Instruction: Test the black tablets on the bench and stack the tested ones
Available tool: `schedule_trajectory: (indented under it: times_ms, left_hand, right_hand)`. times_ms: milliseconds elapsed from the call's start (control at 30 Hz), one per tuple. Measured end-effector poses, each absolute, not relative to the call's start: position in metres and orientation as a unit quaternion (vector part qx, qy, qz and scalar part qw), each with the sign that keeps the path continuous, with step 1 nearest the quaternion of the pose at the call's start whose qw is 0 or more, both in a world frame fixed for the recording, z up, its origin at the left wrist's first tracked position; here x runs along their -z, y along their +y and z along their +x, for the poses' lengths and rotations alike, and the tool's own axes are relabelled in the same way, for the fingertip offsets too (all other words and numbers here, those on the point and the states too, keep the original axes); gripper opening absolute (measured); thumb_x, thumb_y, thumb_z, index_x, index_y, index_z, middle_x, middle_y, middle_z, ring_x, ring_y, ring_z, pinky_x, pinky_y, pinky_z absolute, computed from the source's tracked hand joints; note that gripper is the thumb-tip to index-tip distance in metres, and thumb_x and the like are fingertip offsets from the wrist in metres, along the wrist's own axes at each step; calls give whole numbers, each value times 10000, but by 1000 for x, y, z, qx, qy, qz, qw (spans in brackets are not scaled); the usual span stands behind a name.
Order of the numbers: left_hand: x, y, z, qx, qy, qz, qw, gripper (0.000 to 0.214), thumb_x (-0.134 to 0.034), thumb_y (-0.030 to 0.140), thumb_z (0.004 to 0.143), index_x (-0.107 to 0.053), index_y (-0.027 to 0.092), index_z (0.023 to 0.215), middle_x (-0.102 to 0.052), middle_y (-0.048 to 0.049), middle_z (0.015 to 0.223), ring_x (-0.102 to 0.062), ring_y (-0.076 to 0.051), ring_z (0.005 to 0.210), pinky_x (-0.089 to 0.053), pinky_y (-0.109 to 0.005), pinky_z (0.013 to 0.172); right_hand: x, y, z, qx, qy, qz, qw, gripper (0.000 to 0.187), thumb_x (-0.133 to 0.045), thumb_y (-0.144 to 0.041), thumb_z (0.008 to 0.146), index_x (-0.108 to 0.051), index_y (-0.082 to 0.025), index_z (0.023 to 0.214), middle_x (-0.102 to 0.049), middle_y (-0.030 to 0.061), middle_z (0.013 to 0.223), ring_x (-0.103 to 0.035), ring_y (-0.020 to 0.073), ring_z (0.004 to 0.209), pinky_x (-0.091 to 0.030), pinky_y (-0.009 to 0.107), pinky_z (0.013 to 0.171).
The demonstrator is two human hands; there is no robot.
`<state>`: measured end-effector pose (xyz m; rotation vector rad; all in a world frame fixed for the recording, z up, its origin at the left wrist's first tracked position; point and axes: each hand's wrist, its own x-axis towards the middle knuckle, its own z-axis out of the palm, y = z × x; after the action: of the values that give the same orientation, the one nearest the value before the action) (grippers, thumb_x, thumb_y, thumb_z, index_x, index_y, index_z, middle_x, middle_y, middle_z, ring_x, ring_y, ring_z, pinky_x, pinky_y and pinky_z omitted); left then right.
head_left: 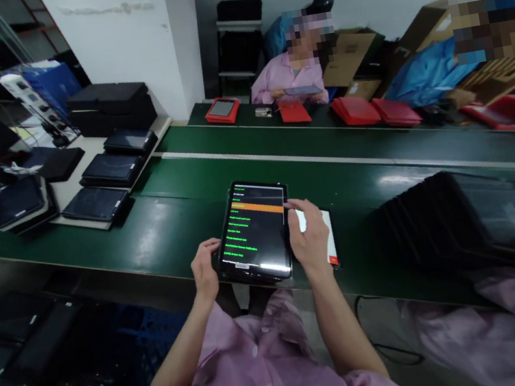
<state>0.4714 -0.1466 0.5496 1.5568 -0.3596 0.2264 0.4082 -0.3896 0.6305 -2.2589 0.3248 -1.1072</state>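
left hand: fingers clasped round the lower left edge of a black tablet, thumb on the bezel. the tablet is tilted up toward the camera, its near edge over the front rim of the dark green belt table. the screen is lit, with green menu lines and one orange bar.

right hand: grasping nothing, fingers loosely curled, index finger out at the screen's right edge beside the orange bar; contact with the glass is probably there, not certain from this angle.

just under the right hand: flat white device with red corner, lying on the belt and mostly covered by the hand.

right: leaning row of dark tablets.

left: three dark tablets on a pale board.

across the table: a person in pink holding a tablet; red flat cases and brown cardboard boxes alongside.
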Motion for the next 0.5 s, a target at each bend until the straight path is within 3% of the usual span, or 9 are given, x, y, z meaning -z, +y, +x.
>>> schedule_trajectory:
  times_ms: [100, 233, 367, 500]
  left_hand:
    - [-581, -137, 469, -63, -207, 745, 631, 413, -475, 410, 1094, -817, 217, 965, -784, -90, 1129, -728, -232, 1081, -563, -366, 945]
    - [-615, -144, 456, -67, -289, 788, 540, 249, -612, 350, 1041, -799, 231, 928, -796, -80, 1086, -733, -233, 1044, -559, -371, 957]
    - [-631, -170, 448, -19, -373, 774, 511, 290, -586, 327, 1057, -767, 223, 855, -797, -67, 953, -743, -212, 955, -572, -337, 868]
    - [-646, -197, 465, 53, -441, 769, 461, 409, -589, 383, 1051, -723, 220, 702, -767, -54, 813, -735, -198, 838, -565, -313, 785]
  right_hand:
    - [-615, -406, 402, 346, 217, -812, 417, 501, -524, -552, 1050, -629, -214, 1404, -710, 109, 1159, -664, 258, 1055, -549, 489, 1010]
    - [-590, -437, 396, 192, 236, -734, 608, 618, -673, -630, 922, -646, -263, 1419, -725, 68, 1222, -682, 254, 1080, -559, 431, 1003]
    - [-581, -461, 390, 147, 271, -640, 704, 575, -805, -589, 803, -724, -306, 1297, -769, 16, 1164, -724, 253, 1033, -582, 385, 931]
    - [-581, -473, 375, 93, 259, -538, 797, 694, -902, -524, 704, -711, -285, 1326, -819, 13, 1057, -778, 266, 929, -604, 387, 863]
